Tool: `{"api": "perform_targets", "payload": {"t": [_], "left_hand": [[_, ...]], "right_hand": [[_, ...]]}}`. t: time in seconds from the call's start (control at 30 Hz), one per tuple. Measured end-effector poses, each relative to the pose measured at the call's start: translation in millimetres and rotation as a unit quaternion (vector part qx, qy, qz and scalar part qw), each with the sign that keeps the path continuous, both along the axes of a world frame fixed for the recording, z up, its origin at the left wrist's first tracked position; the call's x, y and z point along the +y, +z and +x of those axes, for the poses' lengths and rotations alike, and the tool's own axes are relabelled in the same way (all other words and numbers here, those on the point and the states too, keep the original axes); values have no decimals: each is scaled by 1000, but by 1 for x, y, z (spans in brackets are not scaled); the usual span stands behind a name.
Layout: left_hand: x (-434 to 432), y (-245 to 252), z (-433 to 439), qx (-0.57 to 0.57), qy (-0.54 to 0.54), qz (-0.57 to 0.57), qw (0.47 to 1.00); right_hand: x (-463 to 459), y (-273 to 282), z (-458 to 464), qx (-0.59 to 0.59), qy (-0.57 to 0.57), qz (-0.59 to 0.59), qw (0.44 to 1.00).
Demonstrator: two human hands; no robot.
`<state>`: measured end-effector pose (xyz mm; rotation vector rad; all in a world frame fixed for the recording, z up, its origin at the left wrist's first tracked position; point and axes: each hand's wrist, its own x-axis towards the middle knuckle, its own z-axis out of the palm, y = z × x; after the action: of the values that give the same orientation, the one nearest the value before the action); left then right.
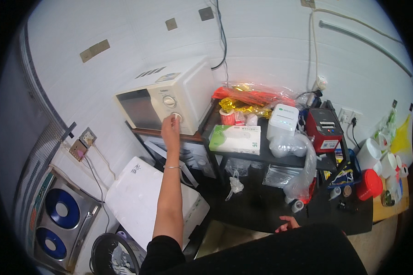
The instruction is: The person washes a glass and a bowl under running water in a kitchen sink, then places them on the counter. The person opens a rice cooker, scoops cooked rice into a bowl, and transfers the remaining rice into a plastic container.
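Observation:
My left hand (170, 129) has its fingers on the lower control knob (176, 117) of a cream microwave oven (196, 92). The fingers partly cover that knob. Above it the upper dial (169, 101) is uncovered, and the dark door window (139, 108) is to its left. A thin bracelet (172, 167) circles my left wrist. My right hand (287, 224) is low, by the front edge of the black table (247, 209). Its fingers are loosely curled and apart, with nothing seen in them; a dark sleeve hides the rest.
A glove box (234, 139), a white label printer (283, 120) and a red printer (324, 129) stand on the black shelf. Below the microwave is a white foam box (137, 199). A two-burner gas stove (63, 213) and a dark bucket (105, 254) are at lower left.

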<state>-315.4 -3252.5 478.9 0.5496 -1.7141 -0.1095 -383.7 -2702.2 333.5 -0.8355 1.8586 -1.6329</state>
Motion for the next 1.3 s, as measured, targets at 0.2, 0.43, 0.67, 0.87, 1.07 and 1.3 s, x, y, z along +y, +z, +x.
{"api": "perform_targets", "payload": {"t": [0.2,0.43,0.67,0.87,1.07,1.3], "left_hand": [[-3,-9,7,11,-20,29,999],[91,-55,1,250,-180,192,932],[316,-221,34,-148,-372,277,873],[422,-368,168,-477,-519,370,605],[418,-452,211,-769,-395,367,342],[469,-499,154,-740,-361,433,367]], "right_hand": [[18,15,57,-18,-61,81,995],[50,12,114,112,-112,116,981],[115,-44,177,107,-273,210,933],[186,-63,209,171,-357,260,881],[278,-70,191,133,-391,252,875],[389,-76,187,65,-335,269,901]]}}
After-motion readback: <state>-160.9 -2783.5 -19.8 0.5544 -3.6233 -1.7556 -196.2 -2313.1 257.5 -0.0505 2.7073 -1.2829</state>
